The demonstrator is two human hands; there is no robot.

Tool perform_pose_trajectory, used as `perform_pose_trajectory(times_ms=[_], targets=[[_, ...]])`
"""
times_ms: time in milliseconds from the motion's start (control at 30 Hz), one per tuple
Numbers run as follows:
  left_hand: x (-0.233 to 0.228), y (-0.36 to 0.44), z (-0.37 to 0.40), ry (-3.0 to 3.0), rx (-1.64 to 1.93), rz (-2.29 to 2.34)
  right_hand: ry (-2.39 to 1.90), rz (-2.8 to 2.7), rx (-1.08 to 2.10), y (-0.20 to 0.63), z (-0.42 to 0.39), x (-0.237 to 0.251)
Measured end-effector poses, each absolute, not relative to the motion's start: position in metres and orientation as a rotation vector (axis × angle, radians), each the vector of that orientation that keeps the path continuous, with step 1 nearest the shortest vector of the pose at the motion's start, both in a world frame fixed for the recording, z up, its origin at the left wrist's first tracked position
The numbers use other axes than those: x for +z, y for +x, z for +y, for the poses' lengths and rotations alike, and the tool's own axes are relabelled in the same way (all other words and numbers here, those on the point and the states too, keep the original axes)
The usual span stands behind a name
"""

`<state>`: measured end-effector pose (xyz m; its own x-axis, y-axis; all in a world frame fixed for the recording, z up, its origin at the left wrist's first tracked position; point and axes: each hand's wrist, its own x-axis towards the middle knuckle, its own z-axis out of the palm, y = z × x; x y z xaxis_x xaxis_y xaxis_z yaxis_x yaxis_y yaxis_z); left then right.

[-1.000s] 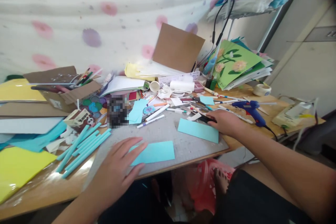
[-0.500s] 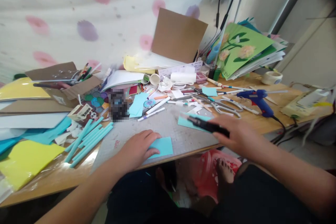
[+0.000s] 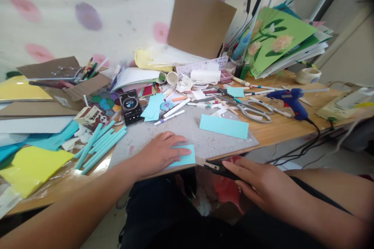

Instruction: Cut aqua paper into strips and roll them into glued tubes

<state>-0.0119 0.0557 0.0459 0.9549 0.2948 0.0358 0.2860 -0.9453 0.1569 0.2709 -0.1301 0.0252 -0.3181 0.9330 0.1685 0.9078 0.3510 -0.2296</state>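
My left hand (image 3: 163, 149) lies flat on a small light-blue paper piece (image 3: 187, 155) near the front edge of the grey cutting mat (image 3: 140, 134). Its fingers are stretched out across the paper and cover the left part. Wrapped in my right hand (image 3: 254, 179) is a black utility knife (image 3: 217, 167), its blade pointing left. The blade tip is by the paper's lower right corner, at the table edge; I cannot tell whether they touch. A longer light-blue paper strip (image 3: 224, 126) rests on the mat's right side.
Silver scissors (image 3: 254, 111) and a blue glue gun (image 3: 292, 101) lie at the right. Rolled blue paper tubes (image 3: 102, 148) are to the left, with a black music player (image 3: 130, 107) behind them. Pens and paper scraps litter the back. Green painted paper (image 3: 280, 42) leans at the back right.
My right hand has brought the knife down and left, from above the longer strip to the small paper's corner. My left fingers have spread further over the paper. The camera view has shifted slightly.
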Motion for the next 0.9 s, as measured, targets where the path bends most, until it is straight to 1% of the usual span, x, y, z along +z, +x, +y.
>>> perform_pose_trajectory(times_ms=[167, 333, 400, 567, 733, 900], targets=[[0.044, -0.011, 0.076, 2.966, -0.033, 0.368, -1.582, -2.387, 0.101, 0.279, -0.133, 0.023], [0.041, -0.01, 0.08, 2.941, -0.109, 0.381, -1.537, -2.436, 0.009, 0.277, -0.135, 0.024], [0.041, -0.009, 0.079, 2.922, -0.143, 0.381, -1.536, -2.45, 0.016, 0.268, -0.134, 0.026], [0.043, -0.006, 0.08, 2.879, -0.207, 0.383, -1.535, -2.498, 0.153, 0.234, -0.126, 0.031], [0.047, -0.003, 0.08, 2.839, -0.292, 0.364, -1.601, -2.593, 0.092, 0.201, -0.115, 0.036], [0.052, -0.001, 0.081, 2.814, -0.357, 0.341, -1.61, -2.691, 0.109, 0.172, -0.105, 0.047]])
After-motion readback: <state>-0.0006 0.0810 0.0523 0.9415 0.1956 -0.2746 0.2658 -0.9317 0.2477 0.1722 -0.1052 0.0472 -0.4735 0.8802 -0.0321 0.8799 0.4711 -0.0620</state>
